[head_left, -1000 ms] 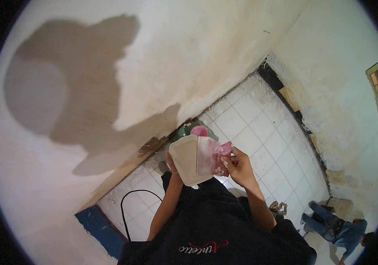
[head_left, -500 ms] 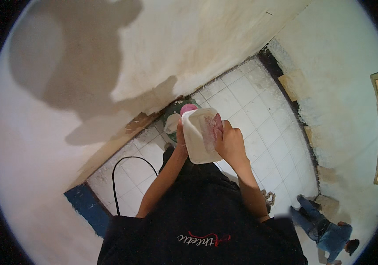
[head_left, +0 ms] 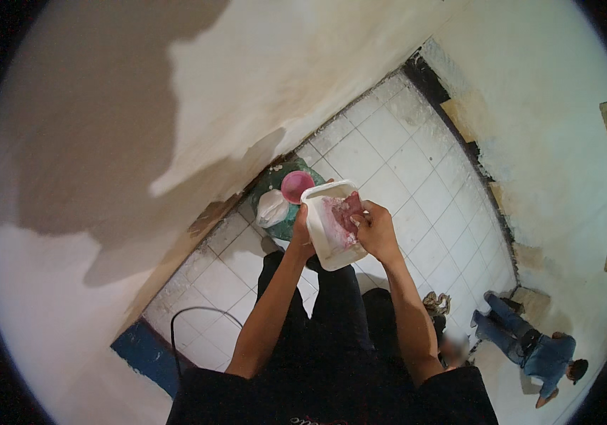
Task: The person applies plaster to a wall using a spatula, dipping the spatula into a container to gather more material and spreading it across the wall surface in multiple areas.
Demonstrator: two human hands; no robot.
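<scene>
My left hand grips the left side of a white rectangular plastic tub, tilted so that I see into it. White paste with pink smears coats the tub's inside. In my right hand is a flat, dark-pink putty scraper, pinched between thumb and fingers, its blade inside the tub against the smeared paste. Beyond the tub, a round pink bowl and a white plastic bag rest on a dark green sheet or sack on the floor.
A wall with my shadow rises close on the left. A black cable loops over the tiled floor beside a blue block. At the lower right a person in blue bends down; a blurred, partly hidden person is nearer.
The tub has tipped and shifted slightly right and down, showing more of its inside. My right hand's scraper now shows plainly inside it. The pink bowl has come into fuller view.
</scene>
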